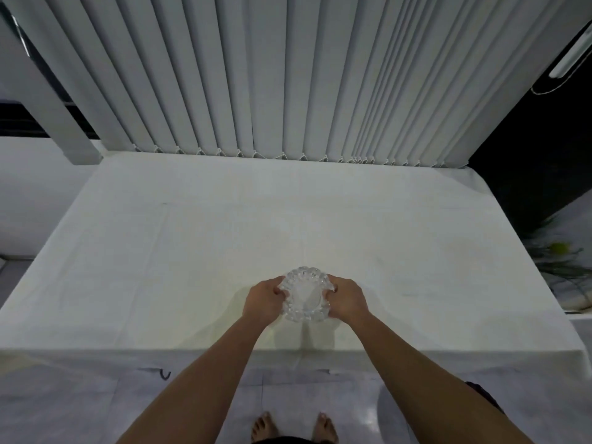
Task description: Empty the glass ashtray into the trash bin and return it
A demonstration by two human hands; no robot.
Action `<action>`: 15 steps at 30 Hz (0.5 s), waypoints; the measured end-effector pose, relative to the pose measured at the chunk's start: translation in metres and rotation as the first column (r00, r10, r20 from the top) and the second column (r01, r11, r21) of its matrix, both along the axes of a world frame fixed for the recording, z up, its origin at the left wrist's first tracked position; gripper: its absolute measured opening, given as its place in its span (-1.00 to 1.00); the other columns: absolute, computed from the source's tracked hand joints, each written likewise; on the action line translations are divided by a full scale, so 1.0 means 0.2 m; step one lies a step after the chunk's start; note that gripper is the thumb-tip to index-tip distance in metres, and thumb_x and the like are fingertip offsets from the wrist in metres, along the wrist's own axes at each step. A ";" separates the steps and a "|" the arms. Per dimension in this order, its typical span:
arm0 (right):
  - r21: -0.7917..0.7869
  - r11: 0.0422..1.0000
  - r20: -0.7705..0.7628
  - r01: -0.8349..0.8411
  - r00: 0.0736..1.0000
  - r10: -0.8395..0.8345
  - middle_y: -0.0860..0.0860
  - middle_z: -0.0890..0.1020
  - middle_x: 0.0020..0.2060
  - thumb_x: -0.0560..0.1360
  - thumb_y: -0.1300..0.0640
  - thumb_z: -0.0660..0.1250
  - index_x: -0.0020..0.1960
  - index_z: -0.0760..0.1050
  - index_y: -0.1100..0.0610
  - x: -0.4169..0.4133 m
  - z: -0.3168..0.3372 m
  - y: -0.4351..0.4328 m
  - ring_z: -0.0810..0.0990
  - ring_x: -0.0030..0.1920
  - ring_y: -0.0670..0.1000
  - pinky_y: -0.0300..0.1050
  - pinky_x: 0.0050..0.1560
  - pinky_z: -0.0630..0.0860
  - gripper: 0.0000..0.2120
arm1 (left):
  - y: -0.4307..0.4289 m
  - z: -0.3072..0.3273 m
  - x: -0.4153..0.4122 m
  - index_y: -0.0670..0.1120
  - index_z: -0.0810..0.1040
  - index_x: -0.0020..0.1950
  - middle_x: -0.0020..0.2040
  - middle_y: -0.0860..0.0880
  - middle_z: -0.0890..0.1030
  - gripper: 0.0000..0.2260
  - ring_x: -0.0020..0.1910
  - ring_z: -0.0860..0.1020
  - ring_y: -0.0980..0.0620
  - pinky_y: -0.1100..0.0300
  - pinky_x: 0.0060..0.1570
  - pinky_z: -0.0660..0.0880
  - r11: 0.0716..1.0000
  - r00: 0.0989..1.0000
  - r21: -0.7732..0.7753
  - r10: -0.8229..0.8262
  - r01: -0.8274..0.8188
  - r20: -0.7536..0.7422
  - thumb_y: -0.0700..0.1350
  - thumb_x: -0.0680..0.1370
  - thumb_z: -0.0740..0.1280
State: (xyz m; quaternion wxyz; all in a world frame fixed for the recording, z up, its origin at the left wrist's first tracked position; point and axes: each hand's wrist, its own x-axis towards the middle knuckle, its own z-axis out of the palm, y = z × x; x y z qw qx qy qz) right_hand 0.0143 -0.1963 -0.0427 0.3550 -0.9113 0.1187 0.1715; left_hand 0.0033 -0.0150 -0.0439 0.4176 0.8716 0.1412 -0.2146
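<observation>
The glass ashtray (304, 294), clear with a scalloped rim, is at the near middle of the white-clothed table (192, 251). My left hand (264, 299) grips its left side and my right hand (347, 299) grips its right side, fingers curled over the rim. Whether it rests on the cloth or hovers just above it I cannot tell. Its bowl looks clear, with nothing visible inside. No trash bin is in view.
White vertical blinds (288, 75) hang along the table's far edge. A white pillar (64, 123) stands at the back left. A green plant (560, 254) sits past the table's right edge. My bare feet (294, 427) are on the tiled floor below.
</observation>
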 end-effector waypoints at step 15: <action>-0.159 0.984 0.110 -0.085 0.989 0.103 0.11 0.60 0.09 0.51 0.19 0.13 0.06 0.58 0.06 -0.06 0.15 0.00 0.53 0.16 0.16 0.04 0.10 0.50 -0.73 | -0.01 0.14 -0.07 -0.05 0.28 0.52 0.48 -0.10 0.41 -0.55 0.45 0.38 -0.09 0.07 0.38 0.34 0.969 0.996 0.243 -0.061 0.044 0.062 -0.14 0.61 0.11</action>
